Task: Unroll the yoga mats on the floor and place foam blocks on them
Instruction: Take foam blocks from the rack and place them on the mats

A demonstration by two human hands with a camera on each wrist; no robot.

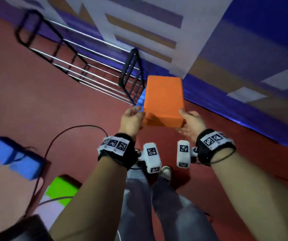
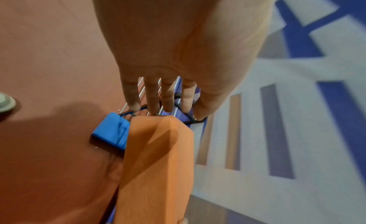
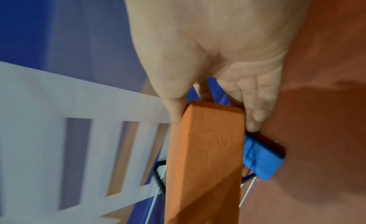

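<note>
I hold an orange foam block in the air in front of me. My right hand grips its near right corner, thumb on one broad face and fingers on the other. My left hand is at the near left corner with straight fingers touching the block's edge. Below it, a blue foam block lies on the red floor. At the lower left, another blue block and a green block sit on pale mats.
A black and chrome metal rack stands against the blue and white wall behind the blocks. A black cable curls over the red floor at the left. My legs and one shoe are below my hands.
</note>
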